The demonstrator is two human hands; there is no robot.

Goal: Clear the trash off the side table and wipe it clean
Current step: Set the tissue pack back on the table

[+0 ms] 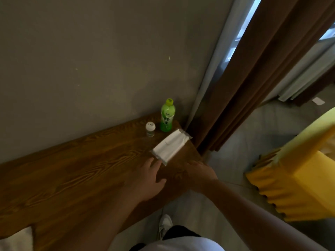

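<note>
On worktop (pixel 72 174): left hand (pixel 146 180) flat, grip open, fingertips just touching white wipes pack (pixel 171 146). Right hand (pixel 198 172) beside it, grip unclear. Green bottle (pixel 167 115) and small jar (pixel 150 129) upright by wall.

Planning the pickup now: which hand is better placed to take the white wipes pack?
Left, probably. The left hand lies open with its fingertips at the near end of the wipes pack. The right hand rests further toward the table corner.

Prob. bedroom: curtains (pixel 241 87), wood side table (pixel 72 178).
</note>
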